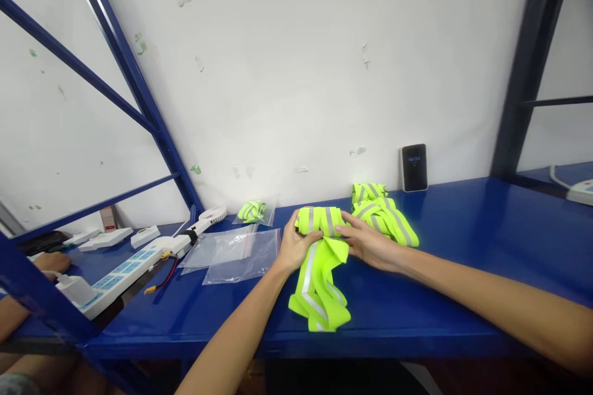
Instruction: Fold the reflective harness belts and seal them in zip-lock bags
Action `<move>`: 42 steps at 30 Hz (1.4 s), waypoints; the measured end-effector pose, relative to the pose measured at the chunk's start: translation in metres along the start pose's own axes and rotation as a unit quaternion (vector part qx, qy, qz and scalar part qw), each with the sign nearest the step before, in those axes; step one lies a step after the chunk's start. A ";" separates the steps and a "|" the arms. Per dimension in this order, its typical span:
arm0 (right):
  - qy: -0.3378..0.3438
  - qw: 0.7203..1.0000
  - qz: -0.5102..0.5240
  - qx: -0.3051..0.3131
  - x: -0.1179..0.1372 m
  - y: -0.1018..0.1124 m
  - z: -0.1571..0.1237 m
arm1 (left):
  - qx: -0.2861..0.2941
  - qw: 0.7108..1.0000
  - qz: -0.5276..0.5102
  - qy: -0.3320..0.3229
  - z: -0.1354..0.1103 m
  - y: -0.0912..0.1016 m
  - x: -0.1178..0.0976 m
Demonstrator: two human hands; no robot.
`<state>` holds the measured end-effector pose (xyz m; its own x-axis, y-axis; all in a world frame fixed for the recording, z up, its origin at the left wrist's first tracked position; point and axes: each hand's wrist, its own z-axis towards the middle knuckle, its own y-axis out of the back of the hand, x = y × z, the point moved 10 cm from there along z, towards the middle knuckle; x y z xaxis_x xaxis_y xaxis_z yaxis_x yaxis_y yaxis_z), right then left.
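Observation:
Between my two hands is a folded bundle of neon-yellow reflective strap (pixel 319 221) with silver stripes. My left hand (pixel 294 243) wraps its left end, thumb across the front. My right hand (pixel 368 241) grips the right end, fingertips closed on the fabric. A loose length of the strap (pixel 322 290) hangs from the bundle and lies crumpled toward the table's front edge. Just behind my right hand rests a pile of more reflective straps (pixel 386 216). Left of my left hand lie flat clear zip bags (pixel 243 259). A bag with a strap bundle inside (pixel 252 212) sits by the wall.
A black-faced device with a clock display (pixel 414 168) leans on the wall. At left are a power strip (pixel 125 278), a small white fan (pixel 210 217), a red-black cable (pixel 167 274) and a blue rack post (pixel 139 80). Another person's hand (pixel 53 262) is at far left.

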<state>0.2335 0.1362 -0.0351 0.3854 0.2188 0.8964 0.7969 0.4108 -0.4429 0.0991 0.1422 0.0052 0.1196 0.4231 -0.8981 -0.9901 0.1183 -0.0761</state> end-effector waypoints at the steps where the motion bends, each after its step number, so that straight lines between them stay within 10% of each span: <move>1: -0.011 1.000 0.014 0.001 -0.002 0.000 -0.001 | 0.003 1.000 0.002 -0.001 0.000 -0.001 0.000; 7: -0.012 0.996 0.006 0.090 -0.003 -0.013 -0.003 | 0.004 1.000 0.011 -0.013 0.002 0.000 0.002; 26: 0.036 0.987 -0.152 0.037 0.006 -0.006 -0.001 | -0.032 0.999 0.012 -0.001 0.002 0.003 0.003; 34: 0.013 0.999 -0.050 0.006 -0.002 -0.002 0.003 | -0.016 1.000 0.002 -0.014 0.003 0.003 0.007; 42: 0.055 0.997 -0.034 -0.047 0.004 0.008 0.005 | 0.104 0.990 0.077 -0.054 -0.008 -0.021 -0.016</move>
<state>0.2387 0.1444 -0.0353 0.3733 0.0917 0.9232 0.8610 0.3363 -0.3816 0.1172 0.1258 0.0176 -0.0140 0.5423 -0.8401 -0.9617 0.2227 0.1598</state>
